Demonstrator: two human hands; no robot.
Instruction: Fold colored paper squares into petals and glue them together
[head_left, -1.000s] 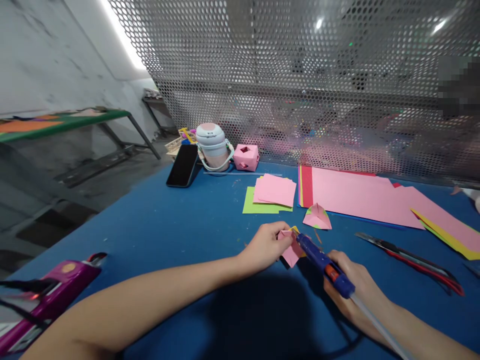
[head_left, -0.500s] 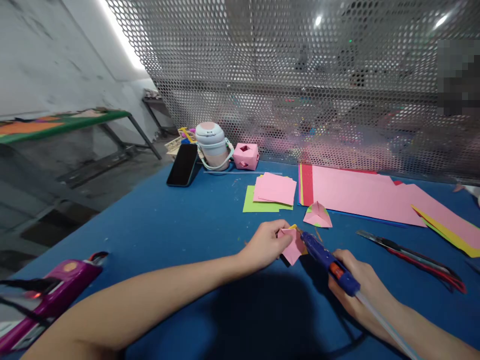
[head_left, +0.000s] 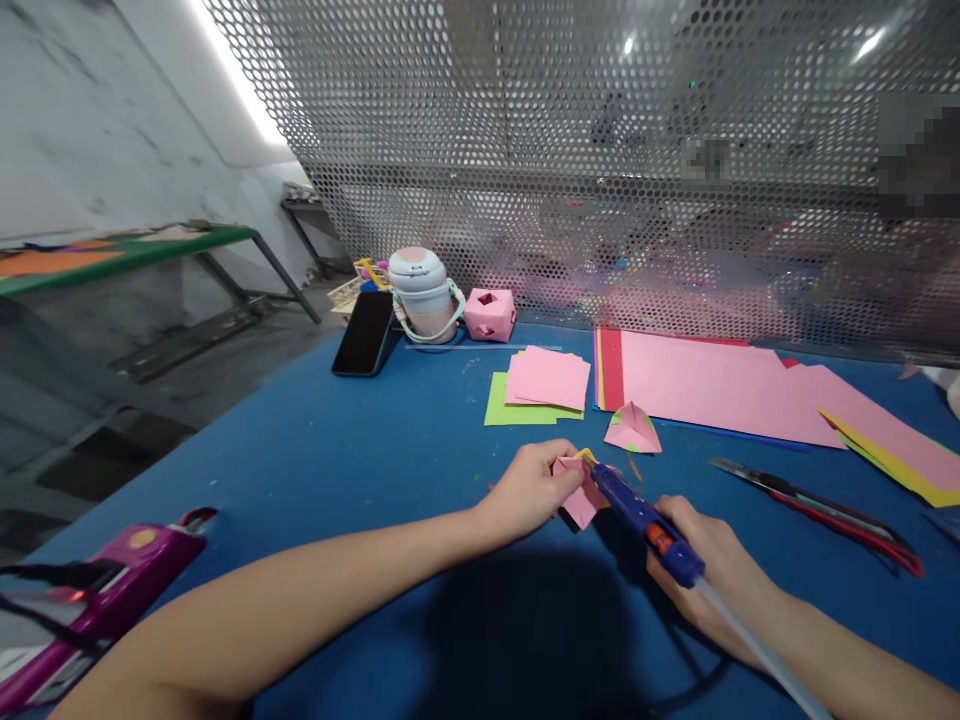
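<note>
My left hand (head_left: 531, 487) pinches a folded pink paper piece (head_left: 580, 503) that shows a yellow edge at its top. My right hand (head_left: 697, 555) is closed around a blue hot glue gun (head_left: 634, 515); a long clear glue stick (head_left: 757, 650) sticks out of its rear. The gun's nozzle points left and meets the folded paper near its yellow edge. Just beyond the hands lies another folded pink and green piece (head_left: 633, 430). Farther back is a stack of small pink cards (head_left: 547, 376) on green sheets (head_left: 496, 402).
A utility knife (head_left: 750, 475) and red-handled scissors (head_left: 862, 530) lie at right, near large pink sheets (head_left: 705, 380). Behind stand a phone (head_left: 364, 335), a flask (head_left: 429, 300) and a pink paper box (head_left: 490, 315). A purple power strip (head_left: 127, 575) sits at left; perforated metal (head_left: 480, 130) rises behind.
The glue gun's nozzle has moved slightly left, farther over the folded paper, and my right hand has shifted left with it. My left hand keeps its pinch. The view has shifted a little.
</note>
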